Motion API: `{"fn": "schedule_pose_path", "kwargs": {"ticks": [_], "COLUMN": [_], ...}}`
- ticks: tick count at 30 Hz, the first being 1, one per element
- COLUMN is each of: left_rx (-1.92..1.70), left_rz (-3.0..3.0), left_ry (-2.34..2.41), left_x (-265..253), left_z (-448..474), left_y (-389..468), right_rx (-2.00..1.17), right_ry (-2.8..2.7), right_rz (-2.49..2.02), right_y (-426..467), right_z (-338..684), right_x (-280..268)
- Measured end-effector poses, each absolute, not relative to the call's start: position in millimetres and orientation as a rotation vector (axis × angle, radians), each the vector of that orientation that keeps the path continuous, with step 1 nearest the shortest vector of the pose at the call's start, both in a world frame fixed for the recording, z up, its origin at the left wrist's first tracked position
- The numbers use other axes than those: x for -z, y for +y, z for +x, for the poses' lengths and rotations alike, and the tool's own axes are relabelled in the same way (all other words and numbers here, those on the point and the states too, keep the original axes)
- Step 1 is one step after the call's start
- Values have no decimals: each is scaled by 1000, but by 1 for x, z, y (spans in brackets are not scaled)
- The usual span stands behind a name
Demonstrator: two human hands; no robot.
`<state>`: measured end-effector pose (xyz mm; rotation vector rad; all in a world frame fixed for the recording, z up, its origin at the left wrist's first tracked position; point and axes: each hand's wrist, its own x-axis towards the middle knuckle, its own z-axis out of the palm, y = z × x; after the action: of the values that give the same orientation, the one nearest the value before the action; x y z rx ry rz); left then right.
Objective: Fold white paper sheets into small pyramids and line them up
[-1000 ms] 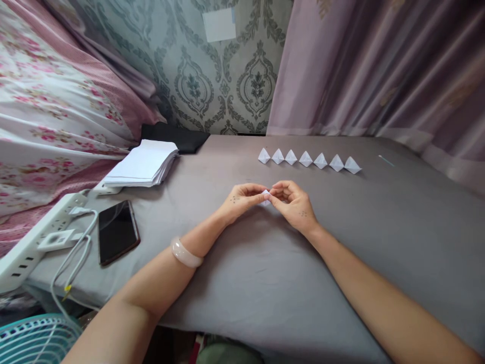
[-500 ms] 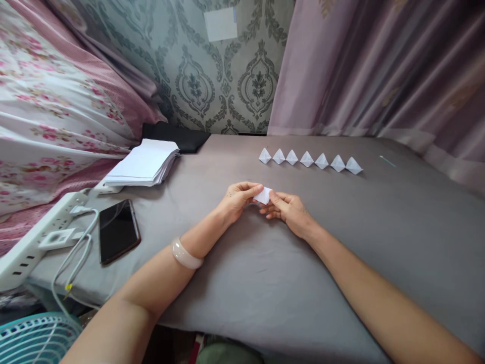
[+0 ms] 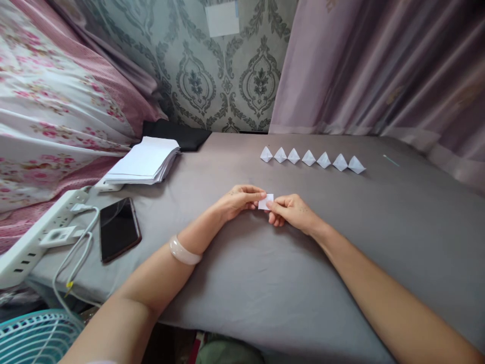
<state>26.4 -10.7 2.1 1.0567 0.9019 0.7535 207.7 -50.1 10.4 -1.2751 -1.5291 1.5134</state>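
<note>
A small square of folded white paper (image 3: 264, 202) is held between my two hands, low over the middle of the table. My left hand (image 3: 242, 200) pinches its upper left part, the thumb lying on top. My right hand (image 3: 291, 211) grips its lower right side between thumb and curled fingers. Part of the paper is covered by the thumbs. Beyond the hands, several folded white paper shapes (image 3: 308, 158) with pointed tops stand in a row. A pale bangle sits on my left forearm.
The grey cloth-covered table (image 3: 242, 273) carries a stack of white paper (image 3: 142, 161) at the back left, near a black flat item (image 3: 182, 135). A phone (image 3: 120, 230), a power strip (image 3: 41, 237) and cables lie left. A thin stick (image 3: 391, 160) lies far right; a turquoise fan (image 3: 38, 336) stands lower left.
The paper has turned from a slanted position to a squarer one. My right hand has shifted slightly down and its fingers have curled in more. Both hands still hold the paper.
</note>
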Motion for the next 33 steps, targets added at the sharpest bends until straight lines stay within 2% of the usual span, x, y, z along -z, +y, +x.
{"fn": "schedule_pose_path", "kwargs": {"ticks": [3,8,12,17,22,29,33], "left_rx": [-672,-889,-919,-808,-636,-772,-753], "left_rz": [1132,868,778,904,1286,1224,1189], "left_ry": [932,956,936,942,1061,1145,1130], "left_x": [-5,-4,-2,0,-4,-3,1], "left_z": [23,32,39,40,36,43,45], "left_y": [-9,-12,-16,-19,-23,-25,-23], "right_rx": [-1523,-1452,-1424,-1175,-913,-1115,-1105], "right_ry": [-1560,-1159,-1086,-1309,-1684,-1376,-1312], "right_rz": [-1299,-1360,-1295,-1313,-1359,-1316,-1338], "right_y": [-49,-47,-45,-42,-42,-46,-43], "right_z": [213,211,208,210,214,205,207], "right_x": [-10,-8,-3,5,2,1,2]}}
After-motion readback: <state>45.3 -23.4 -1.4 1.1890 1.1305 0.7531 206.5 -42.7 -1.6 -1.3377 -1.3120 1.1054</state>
